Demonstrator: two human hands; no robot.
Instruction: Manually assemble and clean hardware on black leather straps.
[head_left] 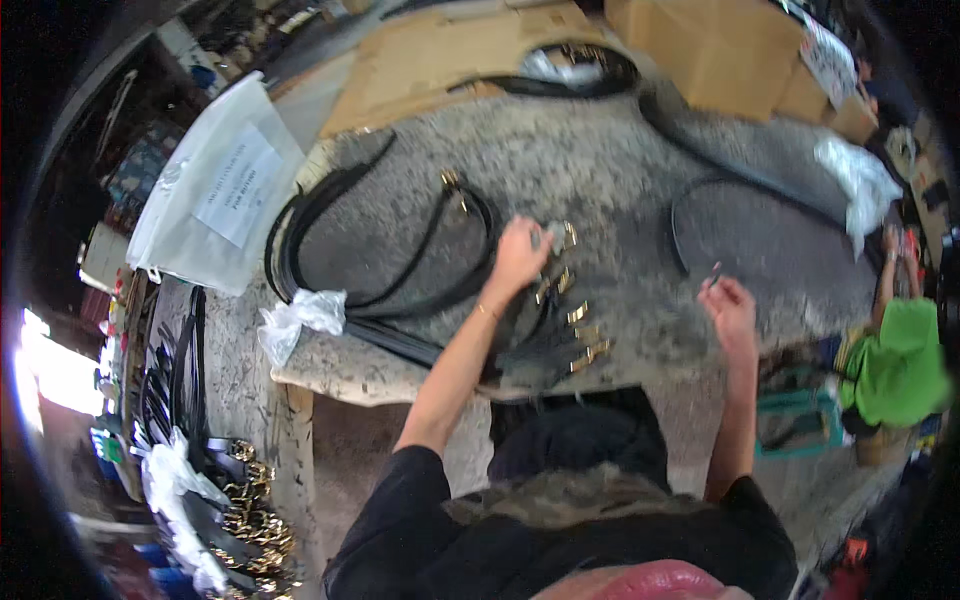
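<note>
My left hand (522,255) is closed beside a gold buckle (570,235), its fingers on what looks like the end of a black belt; a greyish patch shows at the fingertips. Below it on the worktable, several more gold buckles (578,313) lie in a rough row on dark strap ends. To the right, my right hand (730,308) is raised, thumb and finger pinching a small, thin, dark piece (714,274) too small to name. A large coil of black belts (290,235) lies left of my left hand, with buckles (449,178) on its far part.
Clear plastic wrap (318,312) binds the coil. A white bag (215,190) stands at the left. Another belt coil (615,75), cardboard (700,55) and a long black strap (740,170) lie farther back. Buckled belts (245,510) pile lower left. A person in green (900,360) is at right.
</note>
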